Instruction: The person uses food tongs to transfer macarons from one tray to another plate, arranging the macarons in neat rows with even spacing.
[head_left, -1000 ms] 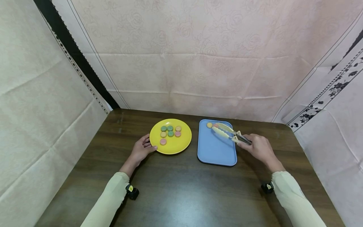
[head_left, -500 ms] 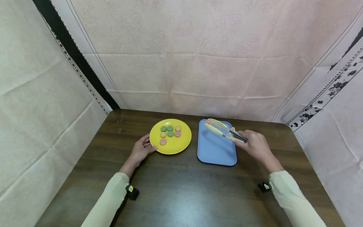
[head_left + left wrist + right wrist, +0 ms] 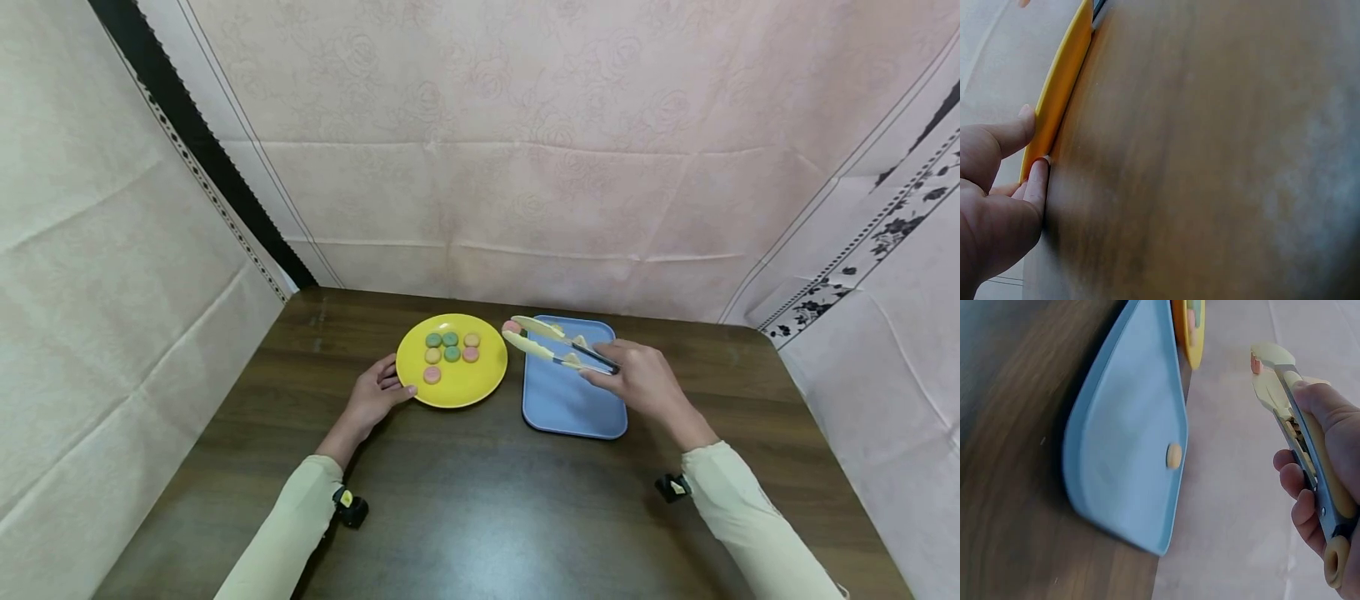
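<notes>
At the left, my left hand pinches the rim of a yellow plate, thumb on the top edge and fingers at its side and underneath. On the plate lie several small round macarons in green, yellow and pink. My right hand grips a pair of kitchen tongs with cream tips. Between the tips is a pink macaron, held in the air between the plate and a blue tray. One yellow macaron sits on the tray near its far edge; the tongs partly cover it in the head view.
Plate and tray stand side by side near the back of a dark wooden table, a narrow gap between them. Pale patterned cloth hangs behind the table and along both sides.
My right hand has moved left with the tongs, carrying the pink macaron off the tray toward the plate. The left hand and plate have stayed in place.
</notes>
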Demonstrator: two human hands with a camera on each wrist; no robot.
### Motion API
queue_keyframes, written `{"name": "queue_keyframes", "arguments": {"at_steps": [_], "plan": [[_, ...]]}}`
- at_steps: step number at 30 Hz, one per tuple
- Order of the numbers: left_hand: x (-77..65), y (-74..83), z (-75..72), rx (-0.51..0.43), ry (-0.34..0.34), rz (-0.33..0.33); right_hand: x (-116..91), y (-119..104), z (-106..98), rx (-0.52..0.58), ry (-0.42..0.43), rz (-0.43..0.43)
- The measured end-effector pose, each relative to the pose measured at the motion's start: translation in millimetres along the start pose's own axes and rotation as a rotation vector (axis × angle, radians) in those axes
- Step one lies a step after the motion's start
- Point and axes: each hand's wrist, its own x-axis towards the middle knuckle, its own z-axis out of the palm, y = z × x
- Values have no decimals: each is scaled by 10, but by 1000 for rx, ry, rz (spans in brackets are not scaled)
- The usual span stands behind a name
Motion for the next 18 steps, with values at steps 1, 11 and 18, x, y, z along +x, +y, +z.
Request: {"name": "queue_keyframes", "arguments": {"at_steps": [1,11,18], "plan": [[4,-12,-1,0,3,1,21,-27,10,1,-1,-9],[23,0,-5,-16,6,-20,183,-257,183,30,-36,-51],[-128,255,9,-1,-9,-40,245,-354,336,58,-48,-112]]}}
